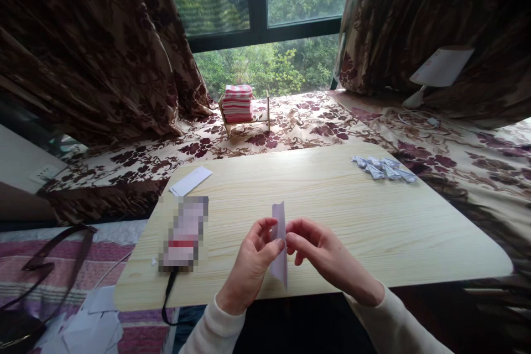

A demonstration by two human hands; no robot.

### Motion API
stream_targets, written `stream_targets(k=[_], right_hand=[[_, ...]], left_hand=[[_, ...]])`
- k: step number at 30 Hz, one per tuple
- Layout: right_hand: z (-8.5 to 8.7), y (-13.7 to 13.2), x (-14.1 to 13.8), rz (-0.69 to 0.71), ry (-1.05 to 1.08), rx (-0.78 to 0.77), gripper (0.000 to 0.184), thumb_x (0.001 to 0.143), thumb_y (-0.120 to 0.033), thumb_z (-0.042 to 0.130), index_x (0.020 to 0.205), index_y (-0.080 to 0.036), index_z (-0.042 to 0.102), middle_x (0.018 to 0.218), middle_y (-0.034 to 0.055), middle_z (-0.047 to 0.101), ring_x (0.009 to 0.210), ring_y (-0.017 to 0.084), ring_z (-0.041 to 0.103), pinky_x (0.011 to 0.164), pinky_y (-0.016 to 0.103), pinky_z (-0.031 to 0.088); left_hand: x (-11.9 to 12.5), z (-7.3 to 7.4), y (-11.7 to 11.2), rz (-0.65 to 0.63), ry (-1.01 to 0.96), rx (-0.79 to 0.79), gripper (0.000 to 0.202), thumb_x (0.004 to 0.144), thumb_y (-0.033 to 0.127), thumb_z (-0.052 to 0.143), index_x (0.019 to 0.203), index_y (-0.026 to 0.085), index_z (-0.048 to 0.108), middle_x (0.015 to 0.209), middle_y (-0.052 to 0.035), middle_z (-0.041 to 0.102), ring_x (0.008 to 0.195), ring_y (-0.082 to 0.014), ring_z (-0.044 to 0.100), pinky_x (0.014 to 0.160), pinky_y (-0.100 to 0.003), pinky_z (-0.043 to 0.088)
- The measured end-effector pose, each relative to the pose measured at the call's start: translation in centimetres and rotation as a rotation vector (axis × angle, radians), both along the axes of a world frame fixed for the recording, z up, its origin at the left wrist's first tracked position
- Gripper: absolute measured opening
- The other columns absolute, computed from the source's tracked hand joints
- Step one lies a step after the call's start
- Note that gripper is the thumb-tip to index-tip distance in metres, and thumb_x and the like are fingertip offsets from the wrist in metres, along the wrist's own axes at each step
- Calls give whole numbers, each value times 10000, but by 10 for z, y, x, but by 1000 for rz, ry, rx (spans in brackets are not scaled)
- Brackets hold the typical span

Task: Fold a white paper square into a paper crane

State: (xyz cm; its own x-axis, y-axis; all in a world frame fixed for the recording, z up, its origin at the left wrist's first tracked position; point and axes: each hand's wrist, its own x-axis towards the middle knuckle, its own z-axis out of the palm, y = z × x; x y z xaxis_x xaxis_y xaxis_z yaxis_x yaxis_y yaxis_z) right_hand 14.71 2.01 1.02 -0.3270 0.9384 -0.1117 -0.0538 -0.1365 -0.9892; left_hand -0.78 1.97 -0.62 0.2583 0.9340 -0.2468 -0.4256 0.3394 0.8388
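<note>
A narrow strip of folded white paper (279,271) stands nearly upright above the near edge of the table, with a crease along its length. My left hand (254,260) grips it from the left, thumb on the near face and fingers curled behind. On the other side, my right hand (321,249) has its thumb and forefinger drawn together at the paper's right edge. Its other fingers are bent. Several small folded paper pieces (384,167) lie in a cluster at the table's far right. Flat white paper strips (191,181) rest at the far left.
The pale wooden table (435,238) has rounded corners. A pixelated object (185,235) with a black strap lies on its left. Loose paper sheets (93,323) are at lower left. Beyond are a small rack (268,113) with folded striped cloths (237,104) and a lamp (442,66).
</note>
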Motion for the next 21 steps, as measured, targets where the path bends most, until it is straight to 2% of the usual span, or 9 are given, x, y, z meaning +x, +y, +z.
stream_targets(k=[4, 6, 9, 12, 16, 21], right_hand=[[2, -10, -1, 43, 6, -3, 195, 857, -386, 616, 950, -215, 604, 910, 13, 632, 824, 135, 582, 624, 225, 482], [3, -15, -2, 64, -22, 2, 170, 854, -356, 619, 960, -226, 598, 949, 15, 630, 867, 144, 582, 659, 237, 485], [3, -21, -4, 73, -82, 15, 163, 846, -301, 615, 995, -238, 591, 935, 10, 622, 879, 149, 581, 693, 252, 487], [-2, -25, -6, 53, -119, 30, 211, 835, -257, 607, 1044, -250, 573, 956, 6, 615, 853, 142, 584, 721, 267, 498], [-8, -31, -10, -39, -178, 120, 200, 830, -243, 603, 1027, -238, 574, 981, 12, 626, 773, 127, 590, 709, 271, 503], [-6, -29, -11, -106, -206, 289, 28, 848, -229, 588, 864, -207, 586, 837, 3, 620, 742, 125, 579, 681, 254, 480]], left_hand=[[3, 3, 2, 98, -75, -96, 324, 723, 162, 742, 998, 153, 570, 1033, -84, 676, 907, -183, 645, 830, -315, 514], [4, 3, 5, 178, -138, -180, 299, 713, 104, 727, 966, 138, 574, 961, -94, 691, 864, -194, 663, 783, -313, 537], [5, 2, 12, 287, -181, -292, 226, 744, 35, 658, 927, 128, 566, 751, -56, 676, 685, -151, 662, 639, -243, 541], [5, 0, 19, 348, -214, -359, 160, 811, 11, 557, 909, 136, 547, 665, -17, 633, 587, -108, 629, 607, -219, 538], [5, 1, 23, 395, -280, -427, 177, 836, -23, 486, 879, 140, 541, 658, -1, 604, 568, -96, 617, 640, -239, 557], [7, 1, 22, 387, -324, -468, 191, 838, -39, 464, 851, 134, 543, 653, -7, 595, 564, -103, 616, 639, -245, 558]])
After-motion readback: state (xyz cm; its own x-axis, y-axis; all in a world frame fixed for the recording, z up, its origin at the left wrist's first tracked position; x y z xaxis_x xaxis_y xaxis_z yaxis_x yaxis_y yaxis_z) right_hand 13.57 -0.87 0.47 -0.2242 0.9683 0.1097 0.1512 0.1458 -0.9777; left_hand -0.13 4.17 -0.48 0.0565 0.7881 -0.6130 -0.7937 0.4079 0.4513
